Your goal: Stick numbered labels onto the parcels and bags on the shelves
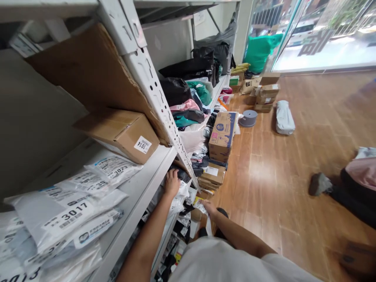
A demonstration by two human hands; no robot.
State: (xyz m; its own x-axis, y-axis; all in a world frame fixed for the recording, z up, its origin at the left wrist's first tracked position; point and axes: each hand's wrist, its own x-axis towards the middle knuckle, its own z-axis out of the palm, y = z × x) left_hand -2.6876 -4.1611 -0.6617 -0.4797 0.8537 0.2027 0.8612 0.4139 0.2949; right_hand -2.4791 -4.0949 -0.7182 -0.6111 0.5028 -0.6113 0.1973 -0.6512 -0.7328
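Observation:
My left hand [172,183] reaches into the shelf level below the white shelf board. Its fingers curl over the edge of a black plastic parcel [182,175], beside white labelled parcels [182,190]. Lower and to the right, my right hand [209,207] has its fingers closed on a small labelled packet [199,204] with yellow and white on it. A white strip [208,226] hangs just under that hand. Part of what my right hand grips is hidden by the fingers.
A white perforated post [158,94] stands before me. On the upper shelf lie a carton [126,135] and several bagged parcels [70,215]. Boxes [222,135], a grey roll [248,118] and a wrapped bundle [284,117] are on the floor. Another person's leg [337,192] shows at right.

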